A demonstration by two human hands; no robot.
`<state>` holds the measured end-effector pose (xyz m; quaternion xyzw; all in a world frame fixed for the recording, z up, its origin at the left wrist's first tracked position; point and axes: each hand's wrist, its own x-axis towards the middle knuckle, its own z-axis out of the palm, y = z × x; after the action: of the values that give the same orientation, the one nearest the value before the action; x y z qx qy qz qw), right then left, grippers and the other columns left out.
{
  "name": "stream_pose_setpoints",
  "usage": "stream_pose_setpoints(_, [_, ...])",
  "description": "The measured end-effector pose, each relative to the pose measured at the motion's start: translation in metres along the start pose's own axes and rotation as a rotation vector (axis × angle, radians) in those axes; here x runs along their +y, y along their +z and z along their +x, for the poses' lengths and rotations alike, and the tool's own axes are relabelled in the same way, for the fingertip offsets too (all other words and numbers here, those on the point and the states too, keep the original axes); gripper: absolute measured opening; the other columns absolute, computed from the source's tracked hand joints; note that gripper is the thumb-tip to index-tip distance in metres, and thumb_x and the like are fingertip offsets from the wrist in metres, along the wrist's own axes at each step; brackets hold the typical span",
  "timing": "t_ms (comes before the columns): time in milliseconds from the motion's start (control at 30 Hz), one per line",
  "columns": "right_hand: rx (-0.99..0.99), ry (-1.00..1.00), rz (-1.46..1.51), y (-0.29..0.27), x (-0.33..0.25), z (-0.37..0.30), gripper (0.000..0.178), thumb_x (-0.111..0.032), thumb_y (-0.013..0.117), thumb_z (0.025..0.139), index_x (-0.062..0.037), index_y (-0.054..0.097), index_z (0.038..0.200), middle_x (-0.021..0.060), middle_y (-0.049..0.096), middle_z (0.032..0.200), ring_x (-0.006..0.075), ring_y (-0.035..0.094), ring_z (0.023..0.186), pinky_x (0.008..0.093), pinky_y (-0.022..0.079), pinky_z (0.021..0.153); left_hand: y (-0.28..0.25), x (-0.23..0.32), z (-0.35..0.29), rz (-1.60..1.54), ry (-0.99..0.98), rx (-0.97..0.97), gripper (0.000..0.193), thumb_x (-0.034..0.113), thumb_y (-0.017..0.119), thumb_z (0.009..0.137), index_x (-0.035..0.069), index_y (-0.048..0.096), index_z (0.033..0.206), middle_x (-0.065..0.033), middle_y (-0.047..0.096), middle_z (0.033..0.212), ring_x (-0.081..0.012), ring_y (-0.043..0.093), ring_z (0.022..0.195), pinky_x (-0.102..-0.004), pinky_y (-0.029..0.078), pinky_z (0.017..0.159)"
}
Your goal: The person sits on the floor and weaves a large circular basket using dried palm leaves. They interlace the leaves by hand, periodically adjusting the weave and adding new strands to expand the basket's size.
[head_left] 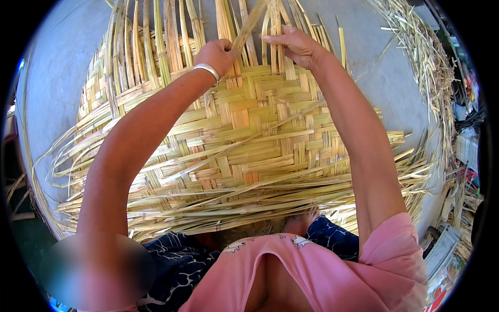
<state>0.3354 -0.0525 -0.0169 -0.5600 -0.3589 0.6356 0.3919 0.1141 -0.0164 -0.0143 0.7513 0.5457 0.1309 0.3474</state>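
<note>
Flanking woven mat (241, 118), grey floor (60, 96)

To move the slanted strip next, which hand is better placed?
Probably the left hand: it holds the slanted strip, while the right hand is at the upright strips.

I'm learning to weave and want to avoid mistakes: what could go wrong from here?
Scratches: the bare left hand grips a long strip, whose edges may be sharp.
Snagging: a loose strip lies diagonally across the woven mat and could catch if the mat is moved.
Tangling: the unwoven ends stand close together at the far edge, so one might be picked up out of order.
</note>
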Motion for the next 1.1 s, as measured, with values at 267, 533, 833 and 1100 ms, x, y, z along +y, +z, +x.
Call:
stream_pose_setpoints(267, [0.008, 0.005, 0.236, 0.016, -0.005, -0.010, 0.047, -0.018, 0.071, 0.077, -0.0017, 0.052, 0.117, 0.0076, 0.057, 0.111, 0.0178, 0.049, 0.109, 0.0317, 0.033, 0.099, -0.003, 0.004, -0.009, -0.049, -0.045, 0.084, 0.032, 0.034, 0.063, 0.079, 0.002, 0.064, 0.081, -0.0183, 0.063, 0.074, -0.0316, 0.062, 0.069, -0.0394, 0.048, 0.064])
stream_pose_setpoints(533, [0.028, -0.042, 0.360, 0.019, -0.016, -0.012, 0.039, -0.013, 0.068, 0.079, -0.0017, 0.054, 0.114, 0.0059, 0.060, 0.105, 0.0153, 0.056, 0.099, 0.0284, 0.043, 0.088, -0.012, 0.011, -0.014, -0.051, 0.048, -0.066, 0.027, 0.033, 0.066, 0.079, 0.006, 0.066, 0.082, -0.0126, 0.058, 0.059, -0.0235, 0.056, 0.056, -0.0366, 0.045, 0.056])
stream_pose_setpoints(833, [0.372, -0.195, 0.459, -0.003, -0.016, -0.034, 0.025, -0.006, 0.058, 0.086, -0.0044, 0.054, 0.111, 0.0090, 0.061, 0.095, 0.0179, 0.061, 0.082, 0.0278, 0.051, 0.068, -0.017, 0.011, -0.001, 0.037, -0.024, -0.315, 0.032, 0.038, 0.067, 0.080, 0.007, 0.067, 0.088, -0.0099, 0.061, 0.067, -0.0197, 0.056, 0.061, -0.0351, 0.046, 0.061])
stream_pose_setpoints(1100, [0.798, -0.231, -0.018, 0.013, 0.039, -0.063, 0.017, -0.008, 0.056, 0.084, -0.0041, 0.063, 0.099, 0.0079, 0.064, 0.087, 0.0186, 0.064, 0.071, 0.0263, 0.051, 0.061, 0.004, -0.014, -0.017, -0.092, 0.178, -0.025, 0.023, 0.018, 0.065, 0.081, 0.007, 0.063, 0.101, -0.0086, 0.064, 0.092, -0.0204, 0.061, 0.081, -0.0313, 0.049, 0.073])
